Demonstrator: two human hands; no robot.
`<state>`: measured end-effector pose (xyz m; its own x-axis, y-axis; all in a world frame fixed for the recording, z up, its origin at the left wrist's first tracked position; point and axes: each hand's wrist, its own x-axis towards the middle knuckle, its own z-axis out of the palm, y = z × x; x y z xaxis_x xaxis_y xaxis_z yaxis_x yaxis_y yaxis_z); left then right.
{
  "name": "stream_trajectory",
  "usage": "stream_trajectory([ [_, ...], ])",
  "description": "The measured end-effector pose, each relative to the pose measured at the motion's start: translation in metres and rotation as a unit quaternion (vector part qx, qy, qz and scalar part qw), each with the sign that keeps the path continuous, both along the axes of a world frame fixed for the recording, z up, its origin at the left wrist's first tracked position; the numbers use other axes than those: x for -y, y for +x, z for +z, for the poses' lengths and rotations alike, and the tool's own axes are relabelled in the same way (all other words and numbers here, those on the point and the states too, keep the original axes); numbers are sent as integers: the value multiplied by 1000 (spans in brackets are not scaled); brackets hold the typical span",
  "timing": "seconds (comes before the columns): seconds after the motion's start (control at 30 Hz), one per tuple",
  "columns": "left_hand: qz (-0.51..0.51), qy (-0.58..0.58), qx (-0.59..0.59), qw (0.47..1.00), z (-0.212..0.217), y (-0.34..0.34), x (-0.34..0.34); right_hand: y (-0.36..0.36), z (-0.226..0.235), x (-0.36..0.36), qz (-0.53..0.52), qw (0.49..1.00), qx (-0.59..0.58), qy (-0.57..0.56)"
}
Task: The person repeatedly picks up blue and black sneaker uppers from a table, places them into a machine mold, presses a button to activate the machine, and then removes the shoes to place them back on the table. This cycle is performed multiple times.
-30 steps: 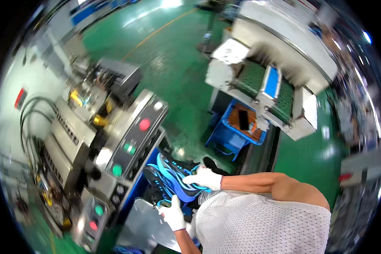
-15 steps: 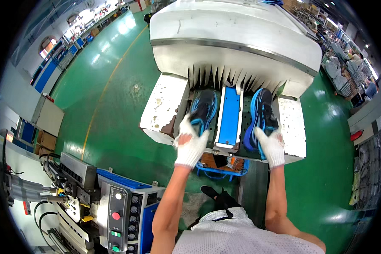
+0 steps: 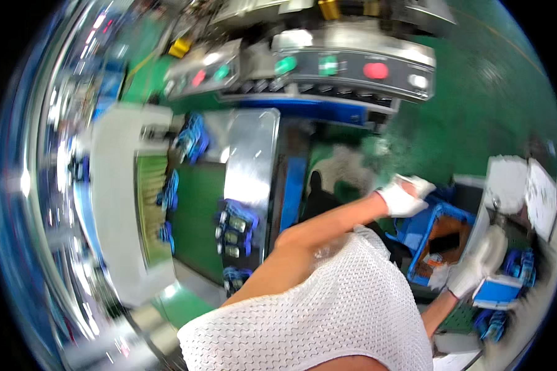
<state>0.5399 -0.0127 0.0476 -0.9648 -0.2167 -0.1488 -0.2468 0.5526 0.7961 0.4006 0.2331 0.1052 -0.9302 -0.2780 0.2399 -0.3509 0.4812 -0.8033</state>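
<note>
My left hand [image 3: 406,195], in a white knit glove, is off to the right beside a blue basket [image 3: 424,244]. Its fingers are blurred but look loosely apart, and I see nothing in them. My right hand [image 3: 484,256], gloved too, stretches out with blurred fingers near the blue-topped bar [image 3: 497,292] of the white machine. Close to that bar are two black and blue sports shoes: one shoe [image 3: 525,266] beyond it and another shoe [image 3: 492,324] on the near side. Neither shoe appears to be in my hand.
Left of me, a metal-edged conveyor [image 3: 249,167] carries several blue and black shoes [image 3: 236,229] past a white machine housing [image 3: 114,204] with a curtained opening. Ahead stands a control panel [image 3: 353,69] with coloured buttons. The basket holds small items.
My view has swung left, so the machine with the two shoes now lies at the right edge. Both hands have come off the shoes; the conveyor has come into view.
</note>
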Motion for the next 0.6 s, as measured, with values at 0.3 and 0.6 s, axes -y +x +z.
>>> stream_trajectory([
  [0.3,765,-239,261,539,28,643,87,168,-76,280,563,740,305,205],
  [0.6,755,26,275,595,-68,630,-14,486,-127,408,725,484,249,422],
])
